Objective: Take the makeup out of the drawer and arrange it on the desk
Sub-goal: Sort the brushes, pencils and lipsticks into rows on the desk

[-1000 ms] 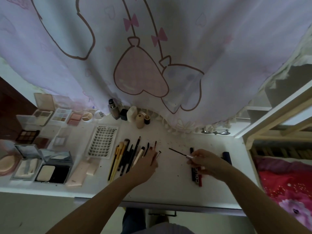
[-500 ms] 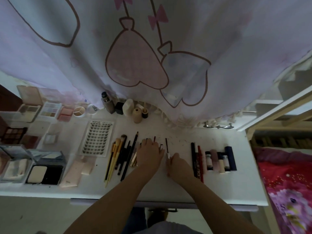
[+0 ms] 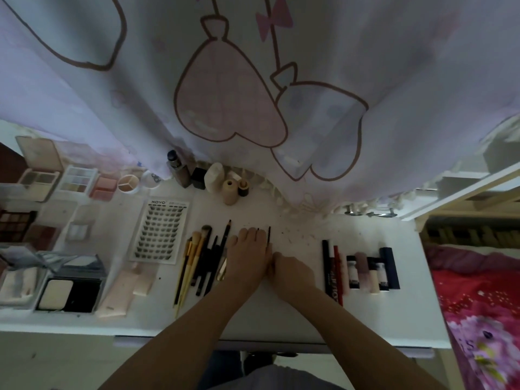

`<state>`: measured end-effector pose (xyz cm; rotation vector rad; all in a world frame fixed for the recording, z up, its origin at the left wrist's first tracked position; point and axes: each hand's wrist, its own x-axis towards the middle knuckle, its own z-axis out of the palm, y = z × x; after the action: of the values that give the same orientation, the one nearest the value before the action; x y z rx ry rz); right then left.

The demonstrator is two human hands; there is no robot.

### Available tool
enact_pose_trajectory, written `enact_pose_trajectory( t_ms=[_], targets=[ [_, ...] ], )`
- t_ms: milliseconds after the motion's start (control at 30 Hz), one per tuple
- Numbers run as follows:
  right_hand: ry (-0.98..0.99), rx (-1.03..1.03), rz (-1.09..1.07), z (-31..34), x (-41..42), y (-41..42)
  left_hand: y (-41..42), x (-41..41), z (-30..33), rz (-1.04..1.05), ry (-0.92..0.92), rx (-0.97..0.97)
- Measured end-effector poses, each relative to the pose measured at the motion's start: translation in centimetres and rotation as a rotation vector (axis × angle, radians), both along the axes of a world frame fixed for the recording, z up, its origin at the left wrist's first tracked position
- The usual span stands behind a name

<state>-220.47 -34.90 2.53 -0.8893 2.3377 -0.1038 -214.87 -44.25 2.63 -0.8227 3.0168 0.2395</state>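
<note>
Makeup lies in rows on the white desk (image 3: 253, 313). A row of brushes and pencils (image 3: 202, 260) sits left of centre. My left hand (image 3: 247, 254) rests flat, palm down, over the right end of that row, fingers pointing away from me. My right hand (image 3: 292, 273) is pressed against its right side, fingers curled at the lower end of a thin black brush (image 3: 269, 235) that lies along the edge of my left hand. Right of my hands lie black and red lip tubes (image 3: 332, 266) and several small bottles (image 3: 371, 271).
A lash tray (image 3: 161, 232) lies left of the brushes. Open compacts (image 3: 70, 288) and palettes (image 3: 76, 178) fill the desk's left side. Bottles (image 3: 180, 170) stand at the back under a hanging curtain (image 3: 253, 80). A red bed cover (image 3: 478, 305) is at right.
My right hand carried the thin black brush from the right side of the desk to the brush row and laid it beside my left hand. The camera tilted down.
</note>
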Motion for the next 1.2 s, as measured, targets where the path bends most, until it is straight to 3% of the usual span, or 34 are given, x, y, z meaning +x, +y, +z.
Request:
enact_pose_trajectory(
  t_ms=[133, 233, 333, 733, 867, 1000, 1100, 1200],
  targets=[
    [0.15, -0.046, -0.076, 2.0, -4.9, 2.8, 2.4, -1.1, 0.7, -0.134, 0.147, -0.021],
    [0.141, -0.023, -0.158, 3.6, -10.1, 5.6, 5.7, -2.9, 0.5, -0.208, 0.075, 0.097],
    [0.033, -0.008, -0.121, 3.8, -12.0, 6.4, 8.6, -4.8, -0.9, -0.121, -0.086, 0.308],
    [0.009, -0.012, -0.096, 2.3, -10.2, 5.5, 9.7, -6.4, -1.3, 0.038, -0.22, 0.258],
    [-0.023, -0.12, -0.219, 3.2, -9.8, 5.2, 7.6, -5.2, 0.1, 0.03, -0.156, 0.329],
    [-0.351, -0.185, -0.289, 5.6, -9.0, 4.8, 5.1, -2.3, 2.1, -0.141, -0.011, 0.469],
    [-0.621, -0.226, -0.228, 7.4, -8.3, 5.1, 3.6, -0.3, 3.3, -0.237, -0.031, 0.379],
    [-0.709, -0.286, -0.151, 8.5, -7.5, 5.3, 2.7, 0.9, 4.0, -0.308, -0.031, 0.295]
  ],
)
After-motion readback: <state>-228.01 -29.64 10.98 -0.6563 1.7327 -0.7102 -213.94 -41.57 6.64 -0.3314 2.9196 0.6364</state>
